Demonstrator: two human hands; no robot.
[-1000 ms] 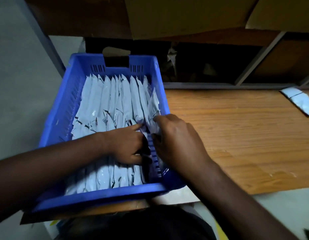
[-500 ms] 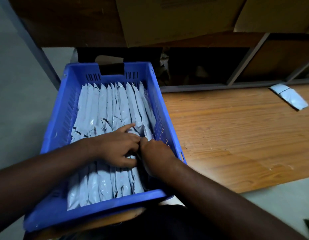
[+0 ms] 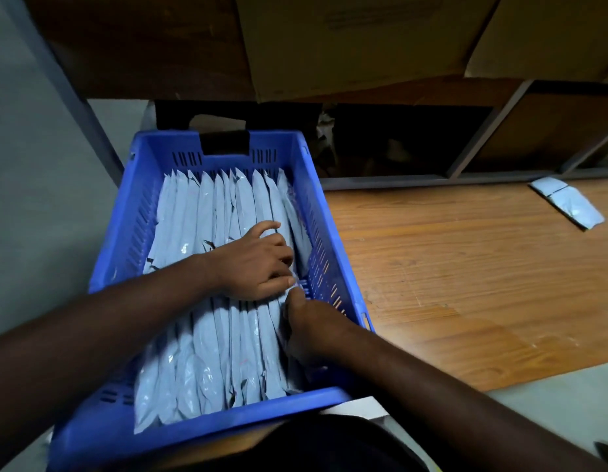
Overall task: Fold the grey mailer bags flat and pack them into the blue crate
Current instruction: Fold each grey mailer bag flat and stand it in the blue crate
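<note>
Your wooden counter (image 3: 466, 284) spreads toward 3 o'clock, with brown cardboard boxes (image 3: 357, 42) on the shelf at 12; their print is too blurred to read. The blue slotted plastic crate (image 3: 135, 212) sits at 9 o'clock, packed with folded grey mailer bags (image 3: 207, 362) standing on edge in rows. One loose grey mailer bag (image 3: 568, 204) lies at 2 o'clock. Your left hand (image 3: 254, 264) rests on the rows with fingers curled. Your right hand (image 3: 312, 327) reaches in by the crate's right wall; its grip I cannot tell.
</note>
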